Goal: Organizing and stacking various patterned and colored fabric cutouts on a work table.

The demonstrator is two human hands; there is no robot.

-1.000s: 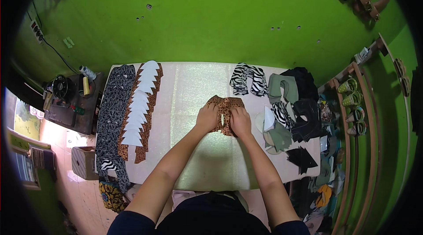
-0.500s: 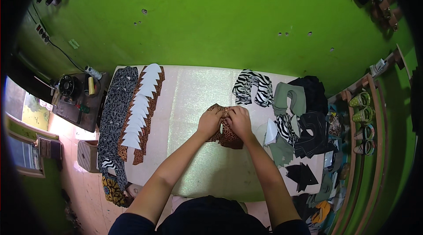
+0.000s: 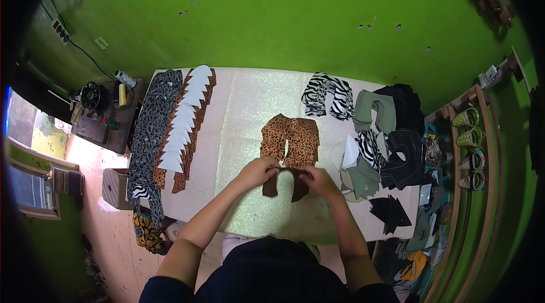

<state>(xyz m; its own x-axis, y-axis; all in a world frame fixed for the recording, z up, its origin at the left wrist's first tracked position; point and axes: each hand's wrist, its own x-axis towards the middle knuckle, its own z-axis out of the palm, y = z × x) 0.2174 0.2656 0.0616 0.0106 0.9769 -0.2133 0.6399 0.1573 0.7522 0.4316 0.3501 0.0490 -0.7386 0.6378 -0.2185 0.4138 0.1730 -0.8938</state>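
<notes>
- Pinching the brown piece (image 3: 300, 190) with the left hand (image 3: 258, 174) near its eleven o'clock corner, bringing thumb and fingertips nearly together.
- Pinching the same upper edge with the right hand (image 3: 319, 180) near its one o'clock corner, curling inward rather than spreading.
- Holding the brown piece between both hands as an upside-down U, facing its gap toward six o'clock, near the six o'clock side of the table (image 3: 244, 104).
- Facing the leopard piece (image 3: 301, 135) at twelve o'clock from the hands, seeing it reaching down to the brown piece's upper edge.
- Leaving zebra pieces (image 3: 315, 98) at one o'clock, green pieces (image 3: 366, 110) at two and white cards (image 3: 180, 127) at ten, all untouched.
</notes>
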